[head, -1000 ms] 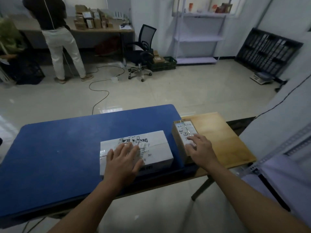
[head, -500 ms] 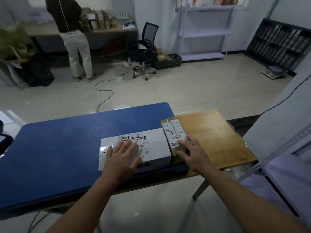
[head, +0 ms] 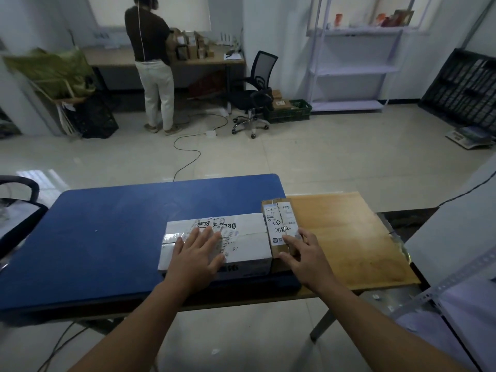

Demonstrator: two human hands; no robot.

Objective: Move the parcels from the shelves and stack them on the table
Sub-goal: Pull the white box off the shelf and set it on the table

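Table (head: 107, 237): brown parcel (head: 279, 224) now abuts white parcel (head: 249, 245).

Matt blue table (head: 107, 237); taped brown cardboard parcel (head: 279, 210)

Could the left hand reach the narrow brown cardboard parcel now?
Probably yes. The left hand lies flat on the white taped carton directly beside the narrow brown cardboard parcel; only the right hand, resting on its near end, crowds it.
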